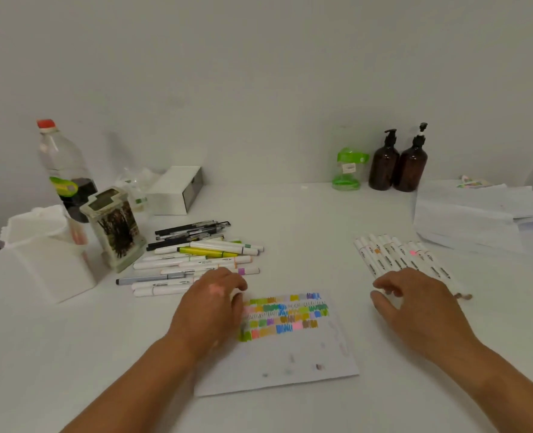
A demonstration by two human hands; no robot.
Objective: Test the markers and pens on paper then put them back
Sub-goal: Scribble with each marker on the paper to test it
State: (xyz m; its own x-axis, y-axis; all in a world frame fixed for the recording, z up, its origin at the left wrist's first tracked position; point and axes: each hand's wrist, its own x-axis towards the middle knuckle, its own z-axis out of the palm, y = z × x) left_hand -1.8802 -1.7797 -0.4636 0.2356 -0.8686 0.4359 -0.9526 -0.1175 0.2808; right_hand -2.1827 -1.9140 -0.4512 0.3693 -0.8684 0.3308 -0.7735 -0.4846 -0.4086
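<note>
A white sheet of paper lies in front of me, its upper part covered with rows of coloured scribbles. My left hand rests at the sheet's upper left corner, fingers curled down, right below a loose pile of markers and pens. A neat row of white markers lies to the right of the sheet. My right hand hovers over the near ends of that row, fingers spread; whether it holds a marker I cannot tell.
At the left stand a white box, a clear marker holder, a plastic bottle and a small white box. At the back are a green container and two brown pump bottles. A paper stack lies far right.
</note>
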